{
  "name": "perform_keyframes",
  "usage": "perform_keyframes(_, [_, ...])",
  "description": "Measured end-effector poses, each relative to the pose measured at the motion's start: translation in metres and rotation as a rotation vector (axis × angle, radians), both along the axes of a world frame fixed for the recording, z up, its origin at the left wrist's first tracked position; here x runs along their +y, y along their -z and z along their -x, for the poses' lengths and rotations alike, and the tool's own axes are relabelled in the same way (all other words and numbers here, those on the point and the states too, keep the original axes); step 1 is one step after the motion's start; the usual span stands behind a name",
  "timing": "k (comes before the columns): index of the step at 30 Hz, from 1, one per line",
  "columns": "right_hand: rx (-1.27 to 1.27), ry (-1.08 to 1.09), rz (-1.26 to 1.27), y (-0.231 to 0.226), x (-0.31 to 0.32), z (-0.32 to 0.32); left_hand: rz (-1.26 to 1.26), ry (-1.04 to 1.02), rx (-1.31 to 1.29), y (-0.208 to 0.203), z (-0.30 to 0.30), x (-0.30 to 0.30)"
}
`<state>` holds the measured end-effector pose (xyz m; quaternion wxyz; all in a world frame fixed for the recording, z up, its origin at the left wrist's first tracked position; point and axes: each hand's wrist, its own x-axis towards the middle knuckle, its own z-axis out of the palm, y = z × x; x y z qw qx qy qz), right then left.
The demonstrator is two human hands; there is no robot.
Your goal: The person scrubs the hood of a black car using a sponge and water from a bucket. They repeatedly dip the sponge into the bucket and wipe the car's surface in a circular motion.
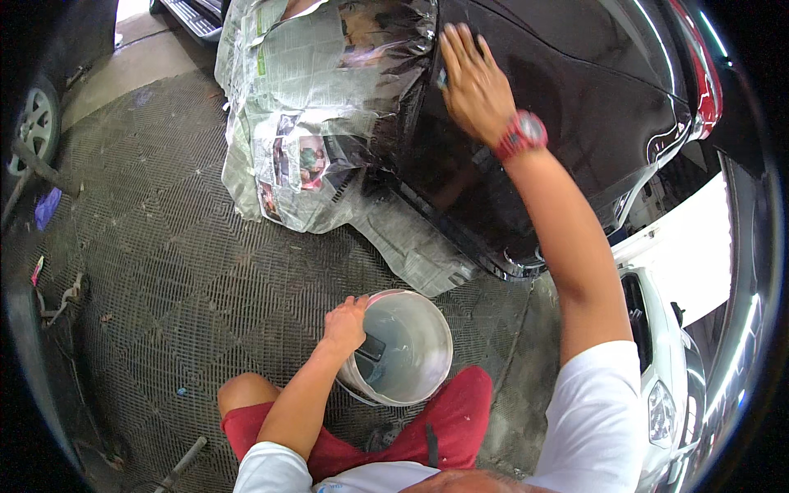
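My right hand (475, 86), a red watch (523, 134) on its wrist, lies with fingers stretched out along the dark, glossy car body panel (575, 90). A small pale blue patch shows beside its fingers; whether something lies under the palm is hidden. My left hand (345, 323) grips the rim of a whitish bucket (438, 337) standing between my knees. Cloudy water (403, 337) fills part of the bucket. A dark rectangular block (371, 348) is inside it, just beside my left fingers; I cannot tell whether they touch it.
Newspaper and clear plastic masking (308, 107) covers the car's wheel area and hangs to the ribbed floor mat (164, 238). A white car (662, 386) stands at right. A wheel (37, 123) of another vehicle is at left, near a metal pipe (182, 463).
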<state>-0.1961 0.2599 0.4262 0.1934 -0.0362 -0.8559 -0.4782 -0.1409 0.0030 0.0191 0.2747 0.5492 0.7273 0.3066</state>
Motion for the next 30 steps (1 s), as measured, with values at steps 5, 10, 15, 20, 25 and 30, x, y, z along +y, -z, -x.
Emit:
perform_keyframes(5, [0.17,0.037,-0.018,-0.009,0.0,0.012,-0.017,-0.011,0.018,0.003,-0.004,0.002])
perform_keyframes(10, [0.275,0.125,0.049,-0.014,-0.014,-0.09,0.04,-0.008,0.086,0.005,0.005,-0.002])
perform_keyframes(15, [0.365,-0.068,0.025,-0.006,0.006,-0.022,-0.016,0.008,0.098,0.0,-0.004,0.0])
perform_keyframes(20, [0.192,-0.016,0.017,-0.021,0.001,0.042,-0.024,-0.019,0.088,-0.002,-0.001,-0.003])
perform_keyframes(25, [0.269,0.046,0.012,-0.006,-0.001,-0.01,-0.019,-0.029,0.081,0.005,0.0,-0.003])
perform_keyframes(30, [0.233,0.026,-0.013,-0.01,0.013,0.052,-0.091,-0.032,0.069,0.003,-0.004,-0.003])
